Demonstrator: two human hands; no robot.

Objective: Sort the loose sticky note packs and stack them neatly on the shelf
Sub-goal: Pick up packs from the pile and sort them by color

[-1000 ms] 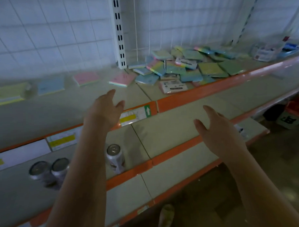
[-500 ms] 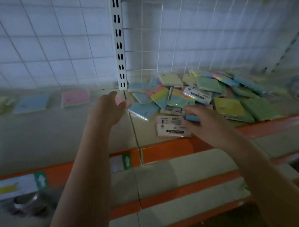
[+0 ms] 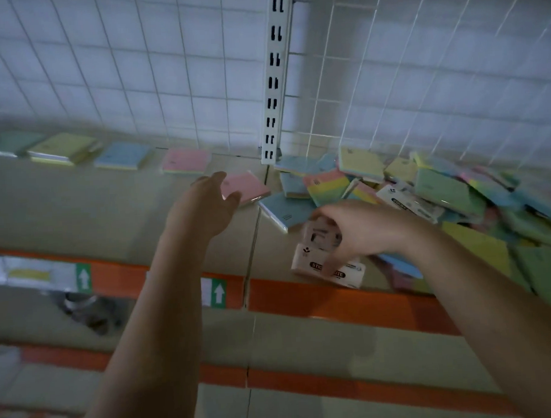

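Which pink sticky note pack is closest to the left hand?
The pink pack right beside the left hand, not the other pink pack further back in the row.

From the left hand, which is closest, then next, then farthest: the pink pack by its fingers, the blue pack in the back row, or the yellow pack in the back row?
1. Pink pack, right at the left hand's fingertips.
2. Blue pack, back row, to the left.
3. Yellow pack, back row, farther left.

The beige shelf (image 3: 94, 213) with an orange front edge carries a jumbled heap of sticky note packs (image 3: 441, 195) right of the white slotted upright (image 3: 273, 82). Left of that upright, a pink pack (image 3: 187, 161), blue pack (image 3: 123, 155) and yellow pack (image 3: 63, 148) lie spaced along the back.
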